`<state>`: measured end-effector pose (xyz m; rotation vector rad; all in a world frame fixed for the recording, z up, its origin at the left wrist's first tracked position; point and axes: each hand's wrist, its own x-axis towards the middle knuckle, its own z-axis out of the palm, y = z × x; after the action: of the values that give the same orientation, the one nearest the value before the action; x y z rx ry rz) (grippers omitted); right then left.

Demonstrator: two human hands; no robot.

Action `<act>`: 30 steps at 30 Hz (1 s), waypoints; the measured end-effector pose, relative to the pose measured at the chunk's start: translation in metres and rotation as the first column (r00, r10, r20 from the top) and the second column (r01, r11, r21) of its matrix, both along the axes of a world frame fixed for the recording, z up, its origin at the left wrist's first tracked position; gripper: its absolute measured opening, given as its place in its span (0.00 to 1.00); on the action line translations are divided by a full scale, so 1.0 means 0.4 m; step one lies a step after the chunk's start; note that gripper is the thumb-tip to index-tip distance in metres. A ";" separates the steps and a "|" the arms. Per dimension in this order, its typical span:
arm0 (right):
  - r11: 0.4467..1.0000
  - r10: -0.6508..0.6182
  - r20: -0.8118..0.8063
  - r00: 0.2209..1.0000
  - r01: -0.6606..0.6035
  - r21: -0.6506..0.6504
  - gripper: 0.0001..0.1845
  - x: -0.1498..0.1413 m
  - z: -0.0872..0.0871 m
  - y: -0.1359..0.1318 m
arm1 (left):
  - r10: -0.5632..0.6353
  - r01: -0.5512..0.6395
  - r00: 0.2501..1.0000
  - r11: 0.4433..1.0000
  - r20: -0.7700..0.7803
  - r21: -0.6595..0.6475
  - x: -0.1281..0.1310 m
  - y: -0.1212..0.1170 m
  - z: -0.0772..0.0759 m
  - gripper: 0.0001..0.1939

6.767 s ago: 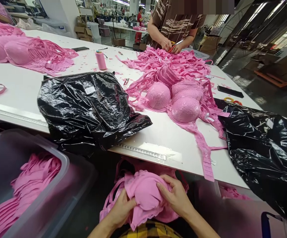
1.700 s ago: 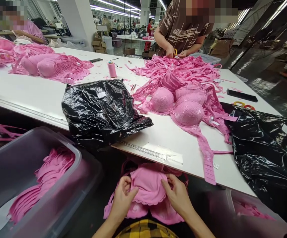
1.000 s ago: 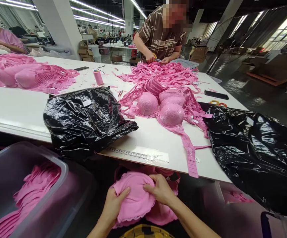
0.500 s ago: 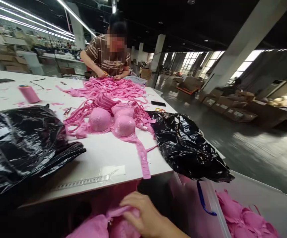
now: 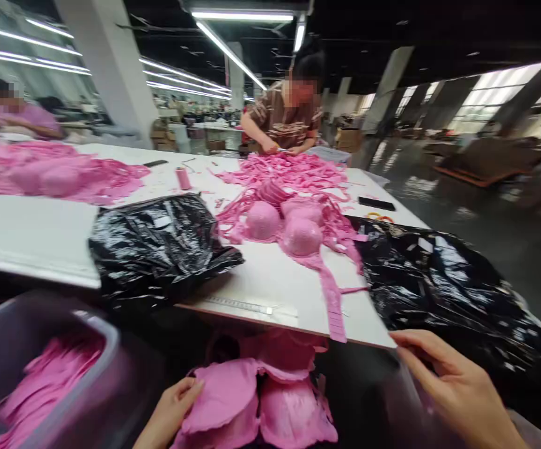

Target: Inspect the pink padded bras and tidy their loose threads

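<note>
Below the table's front edge, a pink bra (image 5: 293,411) with its cups turned toward me lies low in front of me, with more pink cups behind it. My left hand (image 5: 174,405) grips its left edge between thumb and fingers. Off to the right, my right hand (image 5: 457,380) is at the table's front corner, fingers partly curled, thumb apart, and nothing visible held. Beside that hand a black plastic bag (image 5: 438,274) hangs over the table edge. On the tabletop lies another pink bra (image 5: 301,237), its band reaching the front edge.
A second black bag (image 5: 158,243) lies on the white table (image 5: 261,280), near a measuring tape (image 5: 237,304). A grey bin (image 5: 111,343) with pink pieces stands lower left. Farther back are a thread spool (image 5: 183,179), a phone (image 5: 376,204), scissors (image 5: 380,217) and a person (image 5: 282,118) working.
My view has swung left, bringing in the grey bin and another pink pile. My right hand has let go of the pink bra and moved right. My left hand now shows, holding the bra.
</note>
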<state>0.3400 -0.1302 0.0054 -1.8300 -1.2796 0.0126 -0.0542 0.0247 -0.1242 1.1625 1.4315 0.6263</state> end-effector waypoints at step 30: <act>0.191 0.914 0.324 0.243 -0.964 0.185 0.09 -0.531 -0.056 0.373 | -0.015 -0.250 0.844 0.873 0.536 0.419 0.020 -0.028 0.300 0.04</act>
<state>0.1276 0.0192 -0.0169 -0.4345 -2.1914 0.3232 -0.0463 0.0137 -0.0041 1.1479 0.8947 1.3377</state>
